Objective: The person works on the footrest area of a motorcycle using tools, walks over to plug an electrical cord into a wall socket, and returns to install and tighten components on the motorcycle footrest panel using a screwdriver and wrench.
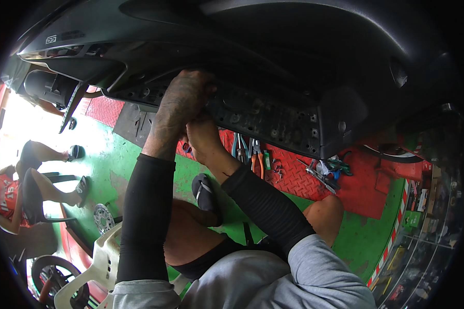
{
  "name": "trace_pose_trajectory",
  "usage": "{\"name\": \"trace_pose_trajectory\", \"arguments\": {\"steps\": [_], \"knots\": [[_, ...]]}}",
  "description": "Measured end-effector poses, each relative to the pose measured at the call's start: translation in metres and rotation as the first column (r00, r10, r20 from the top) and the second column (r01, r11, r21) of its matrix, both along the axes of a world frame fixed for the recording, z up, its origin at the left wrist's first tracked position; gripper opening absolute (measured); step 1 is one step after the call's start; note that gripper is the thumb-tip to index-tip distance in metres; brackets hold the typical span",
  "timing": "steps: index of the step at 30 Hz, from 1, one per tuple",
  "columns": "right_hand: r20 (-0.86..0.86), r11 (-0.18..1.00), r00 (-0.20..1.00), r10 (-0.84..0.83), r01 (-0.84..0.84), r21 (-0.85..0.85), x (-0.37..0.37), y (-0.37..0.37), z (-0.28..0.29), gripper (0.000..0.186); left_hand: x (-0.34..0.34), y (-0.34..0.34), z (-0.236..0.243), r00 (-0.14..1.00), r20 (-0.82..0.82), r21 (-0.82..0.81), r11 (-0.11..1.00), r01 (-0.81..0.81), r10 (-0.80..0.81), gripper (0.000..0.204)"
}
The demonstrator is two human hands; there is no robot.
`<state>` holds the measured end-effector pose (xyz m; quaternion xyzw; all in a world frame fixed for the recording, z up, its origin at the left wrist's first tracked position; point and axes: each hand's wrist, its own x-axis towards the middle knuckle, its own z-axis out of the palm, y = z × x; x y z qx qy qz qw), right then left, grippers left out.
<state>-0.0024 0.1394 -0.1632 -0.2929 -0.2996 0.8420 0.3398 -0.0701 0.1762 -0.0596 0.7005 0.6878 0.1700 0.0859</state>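
The dark plastic body of a scooter [273, 31] fills the upper part of the head view, with a long black footboard [263, 116] along its lower edge. At that footboard, my left hand [186, 95] is bent over with its fingers curled in toward the dark panel. Just below it, my right hand [203, 138] reaches up under the board's near edge, its fingers closed close to the left wrist. Whatever either hand grips is hidden by the hands and the shadow. Black sleeves cover both of my forearms.
Pliers [257, 157] and other hand tools lie on a red raised platform [294, 180] below the footboard. A brake disc [104, 217] rests on the green floor [113, 175] near a cream plastic chair [102, 257]. Another person [23, 193] sits at the left. Shelves [423, 247] stand at the right.
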Motion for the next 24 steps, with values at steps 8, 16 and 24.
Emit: {"name": "trace_pose_trajectory", "arguments": {"steps": [8,16,24], "knots": [[-0.048,0.979,0.997,0.062,-0.051,0.199,0.029,-0.006,0.023,0.022,0.004,-0.006,0.011,0.984,0.148,-0.005,0.995,-0.104,0.103,0.024],[0.317,0.951,0.948,-0.041,-0.06,0.304,0.14,0.038,0.051,0.033,0.004,-0.007,-0.005,0.993,0.091,0.162,0.985,0.063,-0.079,0.024],[0.577,0.537,0.649,-0.496,-0.293,0.791,0.15,0.088,0.063,0.03,0.014,0.0,-0.021,0.993,-0.122,0.232,0.972,0.03,-0.002,0.023]]}}
